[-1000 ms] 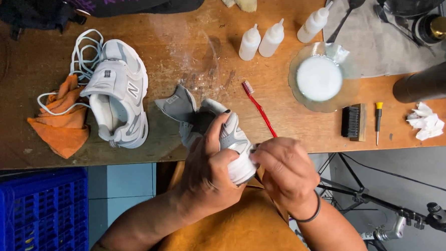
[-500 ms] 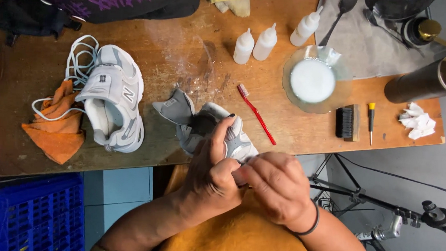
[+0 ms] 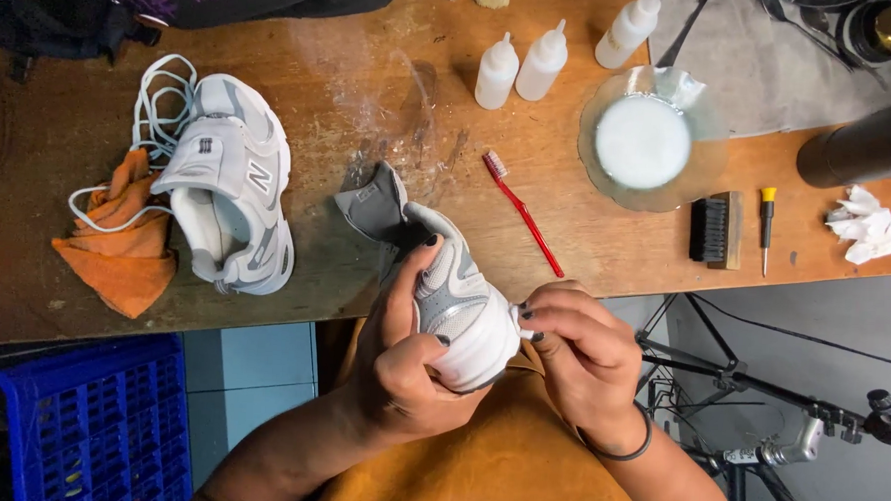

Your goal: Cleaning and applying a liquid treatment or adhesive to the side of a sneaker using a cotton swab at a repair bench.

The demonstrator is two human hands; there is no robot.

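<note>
- One grey-and-white sneaker (image 3: 458,316) sits in my left hand (image 3: 400,364), held over the bench (image 3: 372,107) edge, toe toward me.
- My right hand (image 3: 586,352) pinches a small white swab or cloth against the toe; which, I cannot tell.
- Judgement: keep the grip firm, strokes short, pressure light.
- Red toothbrush (image 3: 522,212) and foam bowl (image 3: 651,139) lie near; second sneaker (image 3: 233,186) rests well left.

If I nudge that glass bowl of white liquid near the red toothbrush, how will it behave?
The glass bowl looks wide and low, so it would probably slide rather than tip on the wooden table. Its white liquid sits fairly high and may slosh over. Being glass, it is likely fragile and heavy for its size, and possibly slippery if wet.
</note>
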